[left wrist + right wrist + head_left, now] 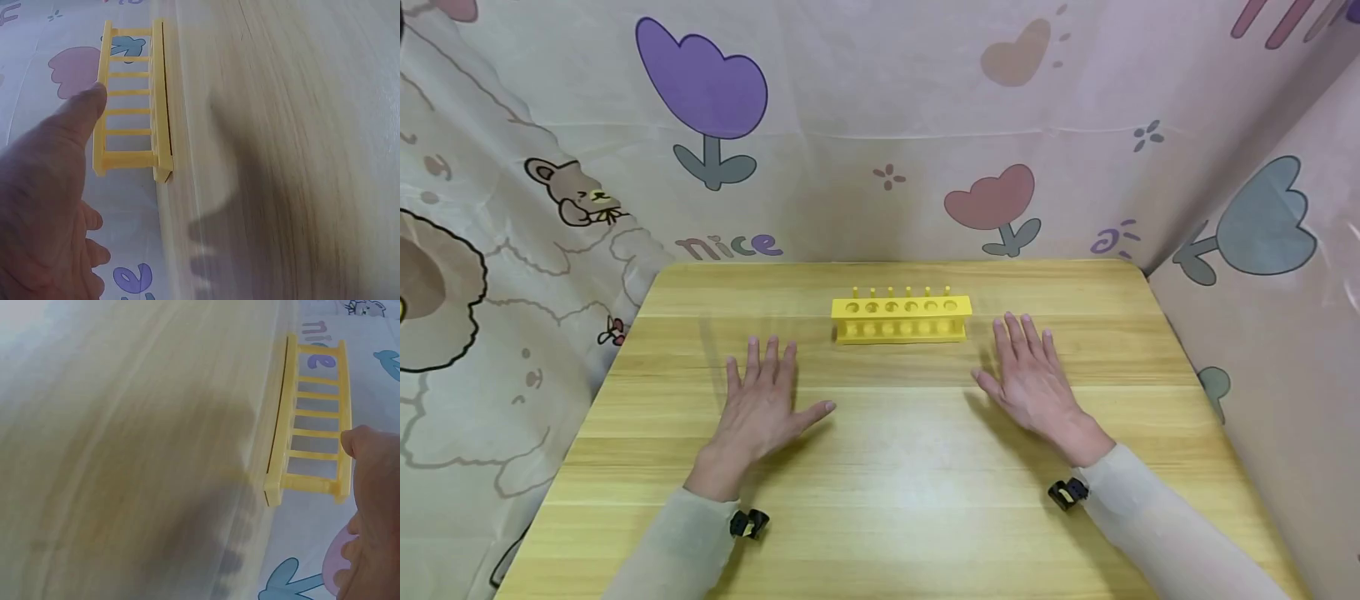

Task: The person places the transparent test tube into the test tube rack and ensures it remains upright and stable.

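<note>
A yellow test tube rack [901, 308] stands upright toward the back of the table, with a row of round holes in its top and several short pegs behind them. No tubes show in it. My left hand [758, 417] is to the left and front of the rack, palm down, fingers straight and thumb spread toward the middle. To the right and front is my right hand [1033, 387], also palm down with straight fingers. Both hands hold nothing. In the left wrist view the thumb [94, 103] overlaps the rack [161, 100], and the right thumb [356, 439] overlaps it in the right wrist view.
The light wooden table [910, 467] reaches back to a patterned cloth [850, 142] hung behind it and along both sides. Small black devices sit at the left cuff [749, 523] and the right cuff [1067, 493].
</note>
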`<state>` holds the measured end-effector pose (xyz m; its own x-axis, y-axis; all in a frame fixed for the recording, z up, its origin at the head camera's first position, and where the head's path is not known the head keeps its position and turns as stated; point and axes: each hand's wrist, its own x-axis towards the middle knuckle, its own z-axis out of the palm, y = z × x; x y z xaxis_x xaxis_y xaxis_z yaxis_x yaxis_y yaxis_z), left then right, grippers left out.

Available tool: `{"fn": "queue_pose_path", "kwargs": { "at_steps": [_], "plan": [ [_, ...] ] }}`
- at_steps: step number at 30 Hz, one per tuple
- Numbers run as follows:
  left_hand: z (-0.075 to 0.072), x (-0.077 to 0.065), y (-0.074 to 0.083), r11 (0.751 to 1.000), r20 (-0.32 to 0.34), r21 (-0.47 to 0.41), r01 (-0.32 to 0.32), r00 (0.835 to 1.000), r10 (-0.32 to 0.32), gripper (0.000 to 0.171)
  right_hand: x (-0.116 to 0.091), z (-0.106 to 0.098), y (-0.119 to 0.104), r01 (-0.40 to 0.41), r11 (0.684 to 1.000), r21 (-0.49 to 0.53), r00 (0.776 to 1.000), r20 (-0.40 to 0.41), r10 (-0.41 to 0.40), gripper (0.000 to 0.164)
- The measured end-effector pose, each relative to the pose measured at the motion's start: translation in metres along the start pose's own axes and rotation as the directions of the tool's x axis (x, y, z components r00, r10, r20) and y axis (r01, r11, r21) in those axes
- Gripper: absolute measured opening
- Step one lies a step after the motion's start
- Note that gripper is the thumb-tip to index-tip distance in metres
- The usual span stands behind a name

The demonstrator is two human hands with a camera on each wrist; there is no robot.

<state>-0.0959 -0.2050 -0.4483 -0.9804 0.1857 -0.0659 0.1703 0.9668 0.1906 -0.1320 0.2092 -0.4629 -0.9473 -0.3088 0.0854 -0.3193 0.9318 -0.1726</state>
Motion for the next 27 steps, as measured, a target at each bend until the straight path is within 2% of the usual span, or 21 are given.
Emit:
{"fn": "queue_pose_path", "kwargs": {
  "at_steps": [11, 27],
  "plan": [
    [-0.003, 0.003, -0.005, 0.999, -0.017, -0.047, 0.019, 1.000, -0.019, 0.115, 0.017, -0.003, -0.003, 0.045, 0.999, 0.014, 0.997, -0.057, -0.044, 0.077],
    [-0.003, 0.009, -0.031, 0.993, -0.025, -0.092, 0.078, 0.996, -0.081, 0.107, 0.062, -0.010, -0.013, 0.138, 0.989, -0.047, 0.990, -0.018, -0.139, 0.069]
  ]
}}
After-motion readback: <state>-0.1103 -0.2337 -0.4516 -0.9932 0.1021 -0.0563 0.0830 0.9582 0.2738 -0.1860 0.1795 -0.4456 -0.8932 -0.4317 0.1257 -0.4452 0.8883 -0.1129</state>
